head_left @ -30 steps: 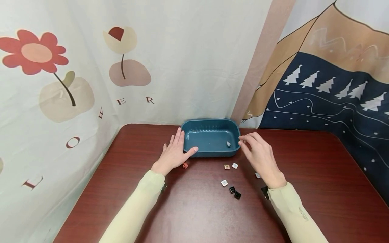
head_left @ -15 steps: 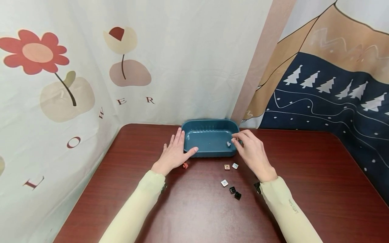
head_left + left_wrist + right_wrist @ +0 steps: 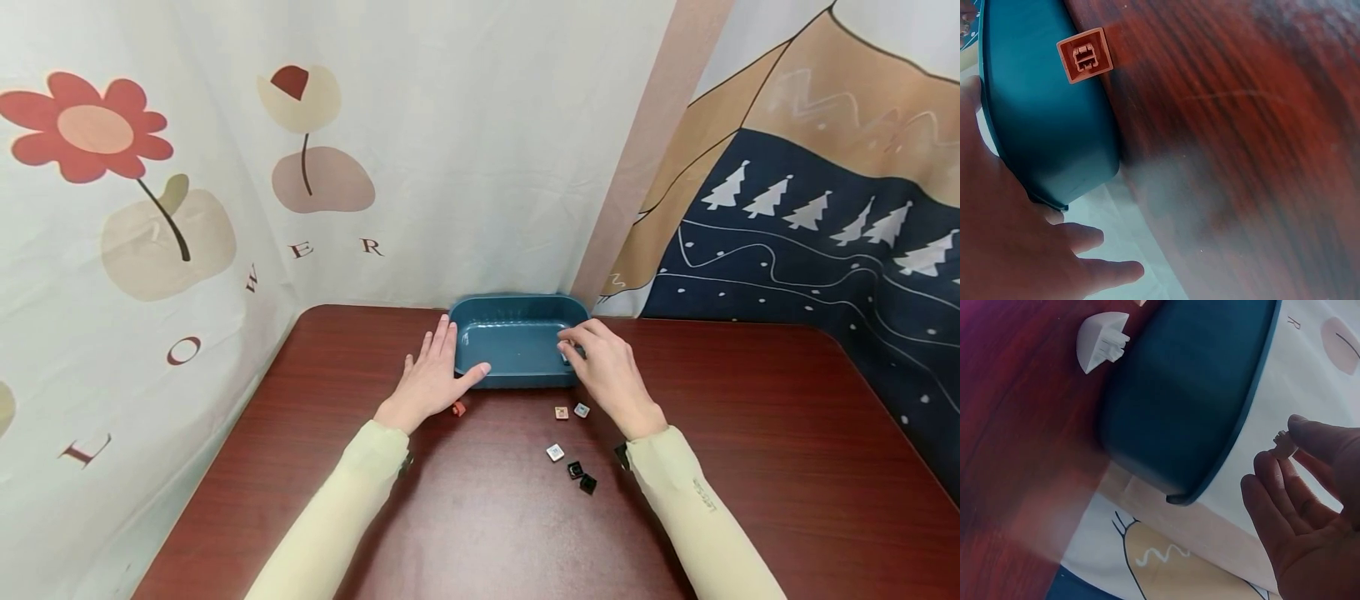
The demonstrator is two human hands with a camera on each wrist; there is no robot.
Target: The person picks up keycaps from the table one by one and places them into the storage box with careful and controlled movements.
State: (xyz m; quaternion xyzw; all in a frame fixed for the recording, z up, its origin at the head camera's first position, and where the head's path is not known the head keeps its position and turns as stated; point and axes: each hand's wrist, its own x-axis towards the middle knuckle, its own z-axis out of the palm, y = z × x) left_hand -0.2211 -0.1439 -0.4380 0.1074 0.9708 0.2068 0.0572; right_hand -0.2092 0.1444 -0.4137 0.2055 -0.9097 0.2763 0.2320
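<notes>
My left hand (image 3: 427, 375) lies along the left end of a blue tray (image 3: 517, 381), fingers extended and thumb over the front rim. Above the tray's right end is my right hand (image 3: 611, 375), its thumb and fingertips pinching a small pale keycap (image 3: 1284, 447), its stem side showing in the right wrist view. Another light keycap (image 3: 564, 358) lies in the tray, partly hidden by those fingers. By the tray's front left corner sits an orange keycap (image 3: 1085, 56), hollow side visible. A white keycap (image 3: 1097, 342) lies on its side near the tray in the right wrist view.
On the brown table (image 3: 480, 517), in front of the tray, are a tan keycap (image 3: 562, 413), a white-blue one (image 3: 582, 410), a white one (image 3: 555, 452) and two black ones (image 3: 588, 484). A printed curtain (image 3: 450, 167) hangs right behind the tray.
My right hand has moved leftward, from outside the tray's right rim to over its inside, still pinching the keycap. The left hand stays in place on the tray.
</notes>
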